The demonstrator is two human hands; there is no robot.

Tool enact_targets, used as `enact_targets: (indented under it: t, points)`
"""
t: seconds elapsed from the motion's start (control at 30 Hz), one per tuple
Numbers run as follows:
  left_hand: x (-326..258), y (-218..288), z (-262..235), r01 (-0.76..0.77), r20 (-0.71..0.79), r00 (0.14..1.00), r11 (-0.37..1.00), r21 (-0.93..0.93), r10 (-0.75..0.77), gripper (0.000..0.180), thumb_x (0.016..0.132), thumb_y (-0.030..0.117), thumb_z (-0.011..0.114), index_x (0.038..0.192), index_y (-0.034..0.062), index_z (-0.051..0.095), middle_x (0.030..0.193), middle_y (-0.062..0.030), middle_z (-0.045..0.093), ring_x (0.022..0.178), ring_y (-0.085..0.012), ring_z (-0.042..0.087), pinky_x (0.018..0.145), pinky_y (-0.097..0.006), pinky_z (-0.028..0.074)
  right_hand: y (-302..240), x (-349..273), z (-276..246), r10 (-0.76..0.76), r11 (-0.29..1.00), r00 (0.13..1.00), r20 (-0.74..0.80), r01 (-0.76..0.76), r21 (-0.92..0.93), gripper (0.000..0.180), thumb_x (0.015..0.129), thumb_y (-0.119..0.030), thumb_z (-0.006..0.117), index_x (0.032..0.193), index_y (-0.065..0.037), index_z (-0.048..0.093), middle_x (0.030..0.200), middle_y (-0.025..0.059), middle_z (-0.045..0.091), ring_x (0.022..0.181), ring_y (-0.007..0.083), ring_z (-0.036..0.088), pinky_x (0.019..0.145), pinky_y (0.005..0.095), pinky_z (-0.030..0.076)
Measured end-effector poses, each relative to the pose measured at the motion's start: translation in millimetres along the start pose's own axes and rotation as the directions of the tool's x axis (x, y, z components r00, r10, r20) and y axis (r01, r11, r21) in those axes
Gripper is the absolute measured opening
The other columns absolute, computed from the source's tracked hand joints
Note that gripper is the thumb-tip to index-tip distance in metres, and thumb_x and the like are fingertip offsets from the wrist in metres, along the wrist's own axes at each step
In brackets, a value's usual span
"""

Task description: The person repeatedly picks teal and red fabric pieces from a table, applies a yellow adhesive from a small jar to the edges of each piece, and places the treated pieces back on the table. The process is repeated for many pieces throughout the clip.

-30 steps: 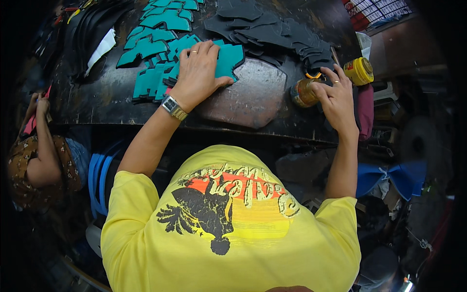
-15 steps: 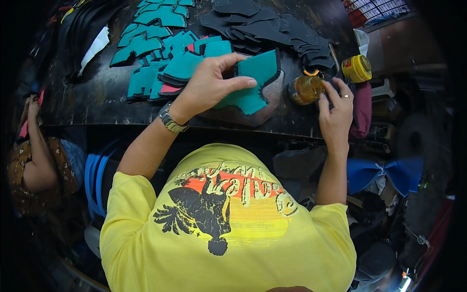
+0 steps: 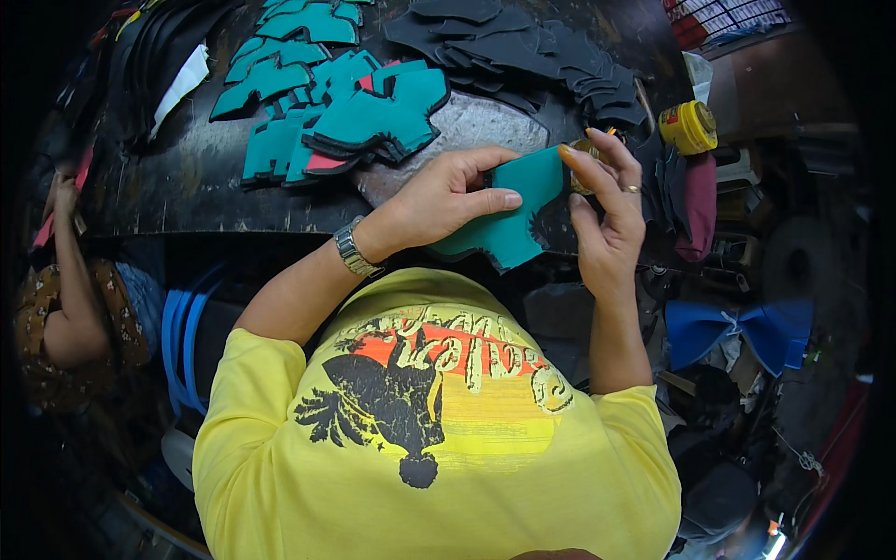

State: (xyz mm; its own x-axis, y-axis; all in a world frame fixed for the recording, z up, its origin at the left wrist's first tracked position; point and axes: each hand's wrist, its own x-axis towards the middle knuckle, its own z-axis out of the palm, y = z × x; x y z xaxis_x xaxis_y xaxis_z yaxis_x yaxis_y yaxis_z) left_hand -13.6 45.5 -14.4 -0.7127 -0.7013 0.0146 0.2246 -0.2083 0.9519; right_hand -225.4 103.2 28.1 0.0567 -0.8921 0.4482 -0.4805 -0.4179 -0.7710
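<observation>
My left hand (image 3: 443,201) grips a teal cut piece (image 3: 523,201) with a dark edge, thumb on top and fingers beneath, near the table's front edge. The index fingertip of my right hand (image 3: 607,215) touches or nearly touches the piece's upper right corner. That fingertip has an amber, wet look. The other right fingers are apart and hold nothing. Partly hidden behind my right hand stands a small glass jar (image 3: 584,149) with amber contents. A worn grey slab (image 3: 485,126) lies just beyond the left hand, beside a pile of similar teal pieces (image 3: 373,117) with some red undersides.
Black cut pieces (image 3: 523,56) are heaped at the table's back. At right are a yellow tub (image 3: 688,128) and a maroon cloth (image 3: 698,210). Long black sheets (image 3: 154,65) lie at far left. Another person's hand (image 3: 63,198) holds a red strip beside the dark table (image 3: 205,205).
My left hand has brought the teal piece nearer and to the right, uncovering the slab. My right hand has moved left from the jar to the piece's edge.
</observation>
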Motion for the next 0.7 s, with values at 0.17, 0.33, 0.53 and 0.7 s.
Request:
enact_targets:
  t: [0.17, 0.33, 0.53, 0.7]
  points:
    - [-1.8, 1.5, 0.8, -0.015, 0.0, 1.0, 1.0, 0.004, 0.015, 0.043, 0.097, 0.014, 0.068, 0.136, 0.0006, 0.056, 0.108, -0.0012, 0.068, 0.089, -0.0047, 0.064, 0.077, -0.022, 0.055, 8.1, -2.1, 9.5, 0.009, 1.0, 1.0, 0.01, -0.009, -0.023, 0.058, 0.078, 0.016, 0.053, 0.128, -0.008, 0.068, 0.137, 0.0104, 0.049, 0.115, 0.0218, 0.056, 0.101, 0.0329, 0.044]
    - [-3.6, 6.3, -2.5, 0.031, -0.001, 0.999, 0.991, -0.127, -0.032, 0.041, 0.097, 0.015, 0.068, 0.134, 0.0011, 0.057, 0.107, -0.0014, 0.068, 0.088, -0.0053, 0.064, 0.078, -0.023, 0.055, 7.4, -12.2, 12.5, -0.014, 1.0, 1.0, -0.01, 0.013, -0.024, 0.057, 0.078, 0.017, 0.054, 0.128, -0.006, 0.068, 0.127, 0.0095, 0.051, 0.111, 0.0209, 0.056, 0.097, 0.0318, 0.046]
    - [1.0, 4.1, -4.5, 0.047, -0.01, 0.998, 0.932, -0.361, -0.054, 0.045, 0.097, 0.015, 0.067, 0.137, -0.0006, 0.053, 0.111, -0.0059, 0.07, 0.09, -0.0084, 0.068, 0.079, -0.024, 0.057, 4.9, -22.8, 17.2, -0.084, 0.996, 0.996, -0.031, 0.083, -0.033, 0.058, 0.073, 0.019, 0.059, 0.122, -0.009, 0.071, 0.117, 0.0094, 0.053, 0.104, 0.0206, 0.056, 0.09, 0.0293, 0.048]
    - [-0.2, 2.7, -11.0, 0.06, 0.013, 0.998, 0.918, -0.392, -0.06, 0.045, 0.097, 0.015, 0.067, 0.136, -0.0019, 0.052, 0.113, -0.0092, 0.07, 0.093, -0.0115, 0.07, 0.08, -0.026, 0.059, 2.8, -26.7, 21.7, -0.103, 0.995, 0.993, 0.065, 0.103, 0.01, 0.061, 0.069, 0.021, 0.06, 0.119, -0.012, 0.074, 0.109, 0.0089, 0.054, 0.097, 0.0205, 0.058, 0.084, 0.0284, 0.049]
